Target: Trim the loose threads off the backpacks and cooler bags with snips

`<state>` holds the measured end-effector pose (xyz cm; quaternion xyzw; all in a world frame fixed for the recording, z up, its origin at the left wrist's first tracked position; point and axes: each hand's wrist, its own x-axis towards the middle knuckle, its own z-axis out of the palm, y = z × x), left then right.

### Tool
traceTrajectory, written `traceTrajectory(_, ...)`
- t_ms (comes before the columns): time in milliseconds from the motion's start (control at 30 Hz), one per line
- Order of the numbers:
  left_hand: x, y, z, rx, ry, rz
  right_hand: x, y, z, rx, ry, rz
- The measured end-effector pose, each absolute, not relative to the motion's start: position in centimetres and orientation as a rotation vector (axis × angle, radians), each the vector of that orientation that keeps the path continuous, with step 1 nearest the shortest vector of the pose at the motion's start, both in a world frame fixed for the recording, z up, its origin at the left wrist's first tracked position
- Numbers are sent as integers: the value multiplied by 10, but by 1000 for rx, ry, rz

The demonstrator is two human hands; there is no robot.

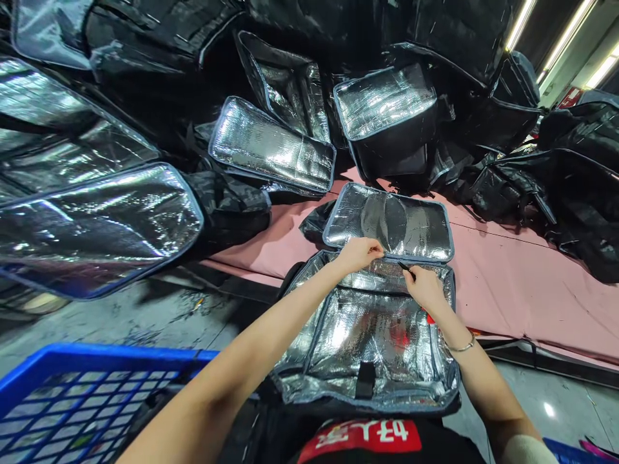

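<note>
An insulated bag with a silver foil lining lies open in front of me, its foil-lined lid folded back on the far side. My left hand is closed in a pinch at the seam between the lid and the bag body. Just to its right, my right hand is closed around a small black pointed tool, whose tip points left at the same seam. The tool's exact kind is too small to make out. A black strap tab shows on the lining's near side.
Pink cloth covers the work surface. Several foil-lined black bags, such as one open bag and another, are piled behind. At the left are a large silver bag and a blue plastic basket.
</note>
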<state>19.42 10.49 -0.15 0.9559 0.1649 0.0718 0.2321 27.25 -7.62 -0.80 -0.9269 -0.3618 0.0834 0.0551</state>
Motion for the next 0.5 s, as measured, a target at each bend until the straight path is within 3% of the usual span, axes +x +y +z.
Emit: traceTrajectory(500, 212, 102, -12, 2880, 180, 54, 273, -76, -13, -2832, -1127, 262)
